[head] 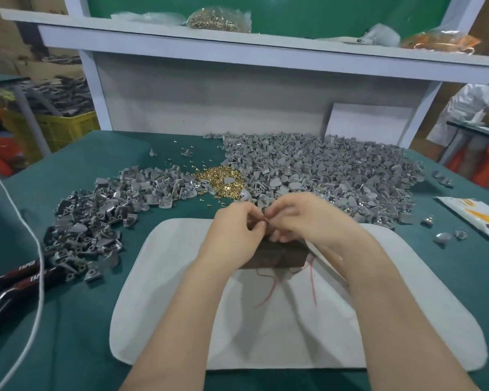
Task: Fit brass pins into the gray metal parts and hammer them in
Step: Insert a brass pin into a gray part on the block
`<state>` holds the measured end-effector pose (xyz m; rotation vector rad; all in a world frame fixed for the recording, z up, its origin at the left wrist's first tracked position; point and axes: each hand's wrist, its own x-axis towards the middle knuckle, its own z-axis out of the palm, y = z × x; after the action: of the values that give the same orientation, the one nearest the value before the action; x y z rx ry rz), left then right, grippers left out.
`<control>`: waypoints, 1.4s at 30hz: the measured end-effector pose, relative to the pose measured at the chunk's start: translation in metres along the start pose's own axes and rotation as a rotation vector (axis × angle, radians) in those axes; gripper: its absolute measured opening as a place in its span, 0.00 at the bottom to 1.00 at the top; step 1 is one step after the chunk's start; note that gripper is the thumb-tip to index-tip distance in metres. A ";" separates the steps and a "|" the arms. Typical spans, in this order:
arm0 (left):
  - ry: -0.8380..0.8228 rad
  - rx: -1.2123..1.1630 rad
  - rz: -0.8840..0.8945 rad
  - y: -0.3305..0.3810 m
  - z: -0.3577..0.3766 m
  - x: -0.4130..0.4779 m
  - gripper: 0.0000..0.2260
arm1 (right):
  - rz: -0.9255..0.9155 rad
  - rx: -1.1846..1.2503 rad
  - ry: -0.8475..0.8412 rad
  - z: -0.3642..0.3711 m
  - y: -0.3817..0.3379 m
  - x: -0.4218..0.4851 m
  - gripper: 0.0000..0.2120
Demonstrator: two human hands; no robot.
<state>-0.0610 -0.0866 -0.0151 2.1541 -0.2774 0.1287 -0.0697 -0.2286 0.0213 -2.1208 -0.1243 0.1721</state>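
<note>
My left hand point(236, 224) and my right hand point(299, 218) meet fingertip to fingertip over a dark block point(274, 256) on the white mat point(164, 277). Between the fingertips sits a small piece point(266, 220), mostly hidden; I cannot tell whether it is a pin or a gray part, nor which hand holds it. A heap of brass pins point(222, 182) lies just beyond the hands. A large pile of gray metal parts point(322, 170) spreads to the right, and a smaller pile point(96, 221) to the left.
Black-handled tools point(12, 286) lie at the left edge, crossed by a white cord point(37, 258). A white and orange packet point(474, 218) sits at the right. Red threads point(268, 289) trail from the block. A shelf point(266, 49) with bags stands behind the green table point(68, 334).
</note>
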 end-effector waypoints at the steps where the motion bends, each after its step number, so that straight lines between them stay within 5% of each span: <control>1: -0.006 0.049 0.016 0.002 0.001 -0.001 0.04 | 0.035 0.037 0.035 -0.006 -0.004 0.002 0.09; 5: -0.008 0.279 0.119 0.007 0.005 -0.007 0.05 | -0.047 -0.215 0.249 -0.006 -0.029 0.041 0.06; 10: 0.106 0.295 -0.070 -0.008 -0.020 -0.003 0.07 | -0.046 -0.556 0.066 0.045 -0.039 0.109 0.07; 14: 0.249 0.195 -0.178 -0.011 -0.031 -0.002 0.08 | 0.088 -0.756 0.073 0.067 -0.017 0.140 0.10; 20: 0.286 0.151 -0.200 -0.008 -0.029 -0.002 0.07 | 0.147 -0.822 0.120 0.077 -0.013 0.153 0.16; 26: 0.336 0.108 -0.198 -0.011 -0.029 -0.001 0.06 | 0.117 -0.897 0.060 0.079 -0.015 0.154 0.03; 31: 0.354 -0.003 -0.108 -0.009 -0.025 0.002 0.06 | 0.018 -0.559 0.177 0.065 -0.016 0.151 0.12; 34: 0.255 -0.059 -0.035 -0.006 -0.017 0.003 0.08 | -0.079 -0.227 0.316 0.033 -0.026 0.121 0.06; 39: 0.006 0.158 0.005 0.000 0.000 0.000 0.06 | -0.124 -0.071 0.342 -0.013 -0.022 0.049 0.07; 42: 0.000 0.292 -0.009 0.004 0.000 -0.002 0.06 | -0.104 -0.041 0.333 -0.013 -0.004 0.017 0.09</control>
<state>-0.0644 -0.0889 -0.0122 2.4446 -0.2613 0.1724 -0.0510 -0.2346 0.0300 -2.1470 -0.0411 -0.2467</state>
